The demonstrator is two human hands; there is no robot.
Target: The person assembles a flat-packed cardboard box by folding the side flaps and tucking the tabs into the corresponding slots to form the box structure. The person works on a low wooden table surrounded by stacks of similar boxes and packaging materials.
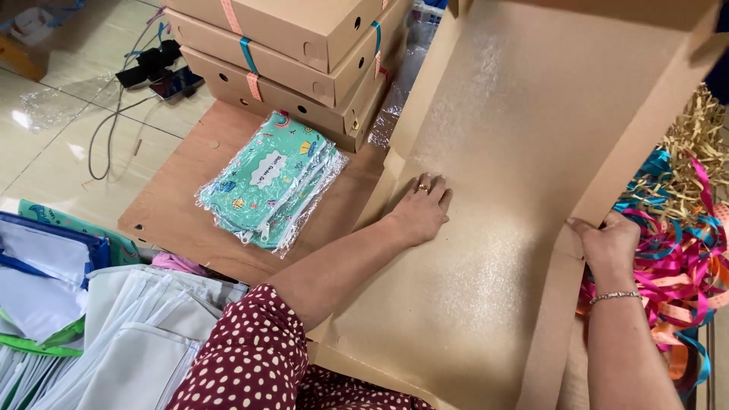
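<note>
Brown cardboard box (486, 250) was lain open on the counter (190, 205). The left hand (420, 209) was pressed flat, fingers spread, on its base; its right wall was pinched by the right hand (607, 243).

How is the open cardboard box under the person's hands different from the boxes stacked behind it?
The open cardboard box lies unfolded, its inside showing and side flaps raised; the stacked boxes are closed flat. The open box has no ribbon, while pink and blue ribbon binds the stacked boxes. The left hand presses the open box's floor and the right hand grips its side flap; nobody touches the stacked boxes. Both are plain brown cardboard.
</note>
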